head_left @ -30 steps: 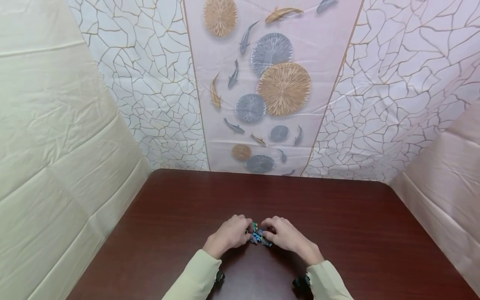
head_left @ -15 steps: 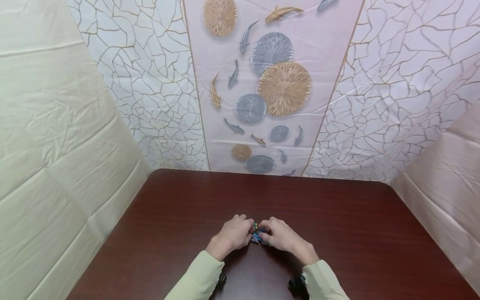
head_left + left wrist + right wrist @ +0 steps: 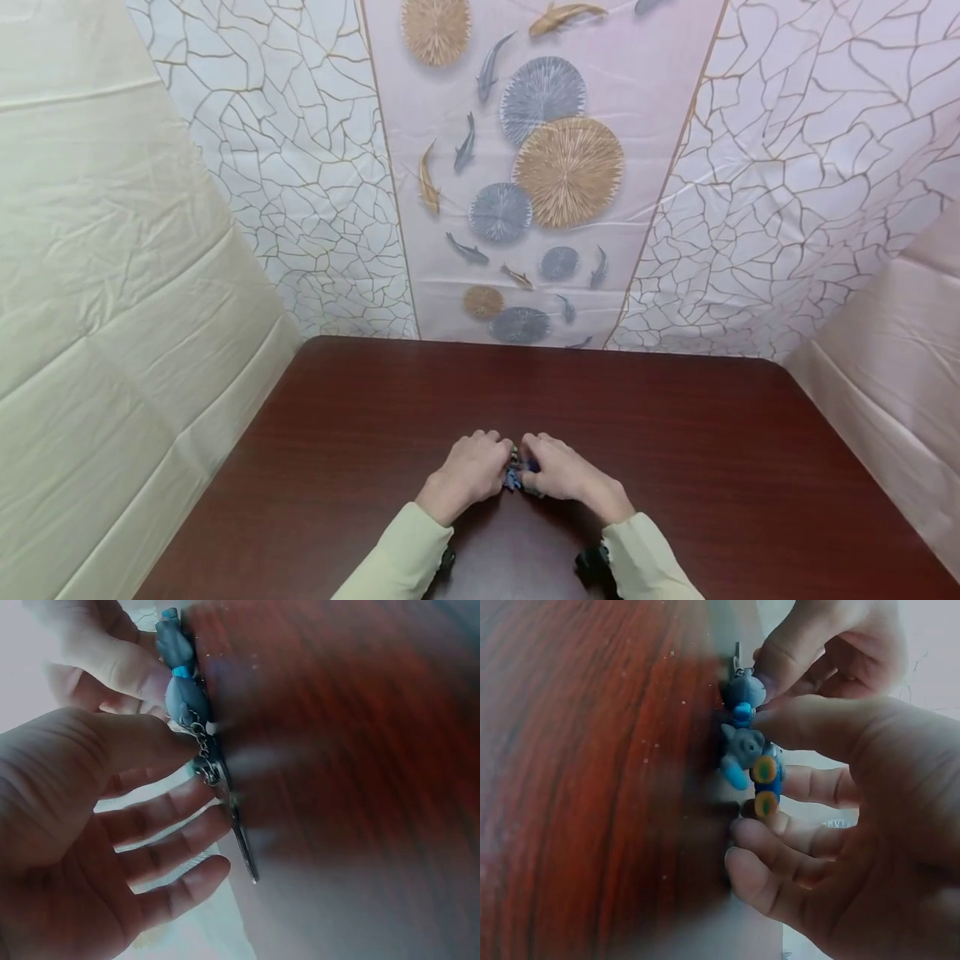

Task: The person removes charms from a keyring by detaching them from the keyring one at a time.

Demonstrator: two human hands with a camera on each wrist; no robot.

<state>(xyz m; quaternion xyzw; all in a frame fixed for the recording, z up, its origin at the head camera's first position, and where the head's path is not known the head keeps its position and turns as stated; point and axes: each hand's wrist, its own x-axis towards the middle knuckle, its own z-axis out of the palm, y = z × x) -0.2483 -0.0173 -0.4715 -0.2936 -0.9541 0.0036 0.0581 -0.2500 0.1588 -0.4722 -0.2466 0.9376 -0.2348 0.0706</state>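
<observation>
Both hands meet over small rubbery figurine keychains (image 3: 513,481) on the dark table. In the left wrist view, a grey figurine (image 3: 185,701) with a blue band hangs on a short metal chain (image 3: 201,739). A thin metal part (image 3: 243,847) extends from that chain, close over the wood. My left hand (image 3: 472,467) pinches the keychain near the chain with thumb and forefinger, other fingers spread. My right hand (image 3: 561,468) pinches the grey figurine's body with its thumb. Beside its fingers sits a dark blue piece (image 3: 768,787) with orange-and-green round ends. Fingers partly hide the rest.
The reddish-brown table (image 3: 360,400) stretches around the hands. A patterned cloth (image 3: 517,167) with fish and discs hangs behind its far edge. Pale cloth sheets (image 3: 112,333) hang at both sides. A black wrist device (image 3: 592,567) shows under the right sleeve.
My hands have drawn slightly closer together, and less of the coloured figurines shows between them. The left hand has shifted a little to the right.
</observation>
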